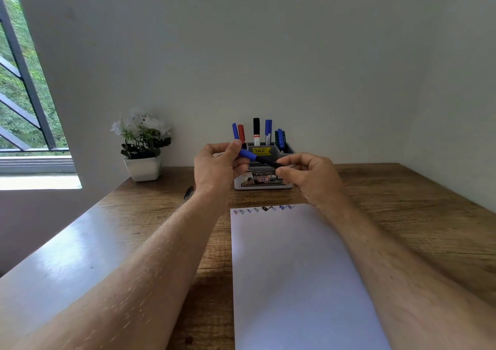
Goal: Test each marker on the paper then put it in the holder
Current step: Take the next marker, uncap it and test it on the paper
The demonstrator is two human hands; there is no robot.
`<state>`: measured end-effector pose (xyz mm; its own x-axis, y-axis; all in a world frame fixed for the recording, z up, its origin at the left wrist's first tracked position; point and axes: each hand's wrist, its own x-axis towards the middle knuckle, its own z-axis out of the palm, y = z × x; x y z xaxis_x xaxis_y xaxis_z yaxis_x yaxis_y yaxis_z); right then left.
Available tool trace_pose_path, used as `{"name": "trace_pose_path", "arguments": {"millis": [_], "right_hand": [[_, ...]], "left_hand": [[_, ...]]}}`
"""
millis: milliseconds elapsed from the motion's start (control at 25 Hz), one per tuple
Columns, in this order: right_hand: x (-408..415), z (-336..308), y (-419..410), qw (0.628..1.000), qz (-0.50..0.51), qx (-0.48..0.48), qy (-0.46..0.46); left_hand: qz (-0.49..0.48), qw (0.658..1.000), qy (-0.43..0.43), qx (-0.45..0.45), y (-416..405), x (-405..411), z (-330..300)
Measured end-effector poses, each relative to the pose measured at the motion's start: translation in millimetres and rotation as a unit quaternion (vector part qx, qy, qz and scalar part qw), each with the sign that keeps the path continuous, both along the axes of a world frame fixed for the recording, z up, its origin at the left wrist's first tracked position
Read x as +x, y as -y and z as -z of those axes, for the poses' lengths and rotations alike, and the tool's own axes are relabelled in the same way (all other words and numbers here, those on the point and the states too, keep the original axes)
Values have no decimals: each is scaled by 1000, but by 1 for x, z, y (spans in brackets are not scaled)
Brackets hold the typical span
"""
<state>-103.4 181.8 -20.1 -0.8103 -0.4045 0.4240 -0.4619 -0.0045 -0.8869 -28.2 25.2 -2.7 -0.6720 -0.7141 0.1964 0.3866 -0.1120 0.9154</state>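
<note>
While the window and the potted white flowers [142, 137] sit off to the left, the person's left hand [217, 167] pinches the blue cap end of a marker [259, 158], and the right hand [308, 178] grips the dark barrel end, so the pen hangs across between both hands, up in the air just in front of the holder [264, 180]. Looks like the cap is either coming off or going back on, hard to say which. A marker like that should be light, stiff and a bit slick, so pinching the cap with one hand and holding the barrel mid-length with the other seems the sane way to handle it, with no real worry about breaking anything. Several other markers already stand upright in the holder's compartments. Below the hands lies the paper [295, 269], with a row of little red, blue and black test squiggles along its far edge. It all sits on a wooden desk [402, 215] with a visible grain, pushed up against a plain pale wall. One dark object lies on the desk by the left wrist, too hidden to identify.
</note>
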Motion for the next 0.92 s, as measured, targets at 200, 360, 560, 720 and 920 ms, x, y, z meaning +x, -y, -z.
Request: {"name": "trace_pose_path", "arguments": {"millis": [200,360,560,720,920], "right_hand": [[6,-3,-2,999,25,9,-44],[5,0,0,998,40,10,-49],[3,2,0,998,64,5,-23],[3,2,4,998,45,-9,34],[9,-4,1,997,20,-16,79]], "left_hand": [[6,1000,-1,14,-1,1,1],[1,1000,-10,25,-6,2,2],[-5,999,-32,33,-14,1,-1],[-2,999,-37,35,-15,0,-2],[7,999,-42,30,-14,-1,-2]]}}
